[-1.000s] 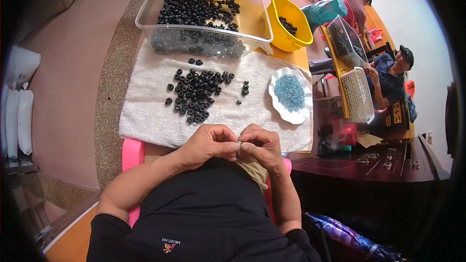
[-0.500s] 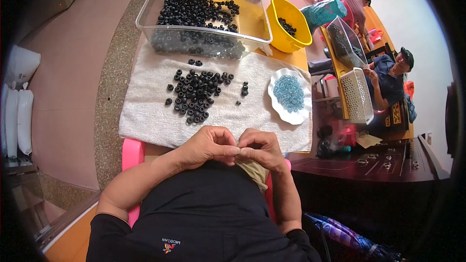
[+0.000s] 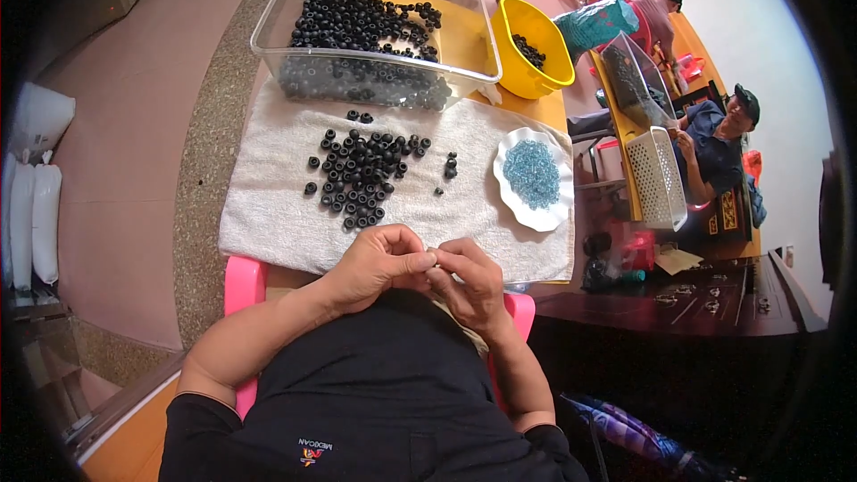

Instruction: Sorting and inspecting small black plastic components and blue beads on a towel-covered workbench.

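My left hand [image 3: 386, 261] and my right hand [image 3: 468, 280] meet at the fingertips, just over the front edge of a whitish towel [image 3: 277, 187]. Both are closed in a pinch around something tiny and pale that the fingers mostly hide. Beyond them on the towel lies a loose pile of black ring-like pieces [image 3: 361, 165], each with a hole. A few small black pieces [image 3: 450, 166] sit apart to the right. Farther right, a white scalloped dish [image 3: 509, 201] holds many small clear-blue bits [image 3: 532, 173].
A clear plastic bin [image 3: 384, 71] of black pieces stands at the back, beside a yellow tub [image 3: 558, 58] with more of them. To the right, a person [image 3: 714, 143] sits at another table with a white perforated basket [image 3: 656, 178]; another person [image 3: 656, 22] bends behind. A folded umbrella [image 3: 634, 437] lies lower right.
My right hand has turned and its fingers have shifted at the pinch, while the left has moved slightly. Dark-clothed legs at the back have moved right.
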`<action>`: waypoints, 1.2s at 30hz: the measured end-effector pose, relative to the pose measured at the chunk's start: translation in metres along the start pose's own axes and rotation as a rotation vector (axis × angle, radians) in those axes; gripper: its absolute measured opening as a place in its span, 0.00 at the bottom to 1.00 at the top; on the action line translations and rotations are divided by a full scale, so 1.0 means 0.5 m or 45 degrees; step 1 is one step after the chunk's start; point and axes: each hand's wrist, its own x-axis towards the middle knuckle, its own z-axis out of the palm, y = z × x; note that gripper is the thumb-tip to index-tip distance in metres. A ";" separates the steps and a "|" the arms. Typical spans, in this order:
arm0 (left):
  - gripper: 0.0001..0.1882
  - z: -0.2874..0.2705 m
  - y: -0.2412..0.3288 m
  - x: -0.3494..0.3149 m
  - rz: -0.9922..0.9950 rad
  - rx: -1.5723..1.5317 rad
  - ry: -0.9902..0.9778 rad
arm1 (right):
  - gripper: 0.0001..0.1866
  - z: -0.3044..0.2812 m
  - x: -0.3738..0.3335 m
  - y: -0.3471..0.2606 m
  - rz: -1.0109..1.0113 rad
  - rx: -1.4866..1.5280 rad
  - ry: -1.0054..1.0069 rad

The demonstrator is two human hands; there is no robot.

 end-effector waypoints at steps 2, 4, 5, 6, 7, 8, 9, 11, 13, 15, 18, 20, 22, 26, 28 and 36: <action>0.05 0.002 0.002 0.000 0.033 0.018 0.011 | 0.12 0.013 -0.009 0.007 -0.012 -0.059 0.127; 0.05 -0.002 0.000 0.001 0.050 0.012 0.013 | 0.13 0.017 -0.007 0.009 -0.009 -0.063 0.131; 0.06 -0.004 -0.002 0.002 0.065 0.007 0.013 | 0.12 0.018 -0.005 0.008 -0.007 -0.065 0.139; 0.06 -0.005 -0.002 0.002 0.068 0.007 0.015 | 0.11 0.018 -0.003 0.008 -0.004 -0.068 0.146; 0.05 -0.006 -0.003 0.003 0.072 0.019 0.025 | 0.11 0.014 0.001 0.008 -0.007 -0.066 0.144; 0.05 -0.006 -0.003 0.003 0.076 0.030 0.036 | 0.10 0.003 0.007 0.009 0.046 0.049 0.074; 0.05 -0.004 -0.002 0.003 0.077 0.031 0.034 | 0.09 -0.011 0.013 0.012 0.100 0.159 0.007; 0.05 0.000 -0.002 0.002 0.096 -0.024 0.055 | 0.08 -0.038 0.036 0.025 0.121 0.067 0.014; 0.05 0.001 -0.002 0.003 0.097 -0.023 0.069 | 0.08 -0.048 0.065 0.040 0.249 -0.107 0.055; 0.05 0.000 -0.003 0.004 0.100 -0.021 0.083 | 0.09 -0.044 0.085 0.073 0.203 -0.248 0.075; 0.05 -0.004 -0.006 0.006 0.083 -0.022 0.072 | 0.08 -0.037 0.112 0.092 0.101 -0.508 0.082; 0.04 -0.007 -0.006 0.005 0.078 -0.008 0.089 | 0.06 -0.026 0.126 0.091 0.109 -0.742 0.003; 0.04 -0.008 -0.006 0.005 0.078 -0.011 0.083 | 0.06 -0.020 0.131 0.096 0.147 -0.776 -0.040; 0.05 -0.005 -0.005 0.005 0.085 0.003 0.078 | 0.04 -0.017 0.127 0.111 0.087 -0.829 -0.087; 0.05 -0.005 -0.004 0.006 0.077 0.005 0.077 | 0.04 -0.018 0.119 0.126 0.005 -0.834 -0.062; 0.06 -0.004 -0.007 0.007 0.062 -0.003 0.117 | 0.02 -0.024 0.123 0.114 -0.141 -0.797 -0.087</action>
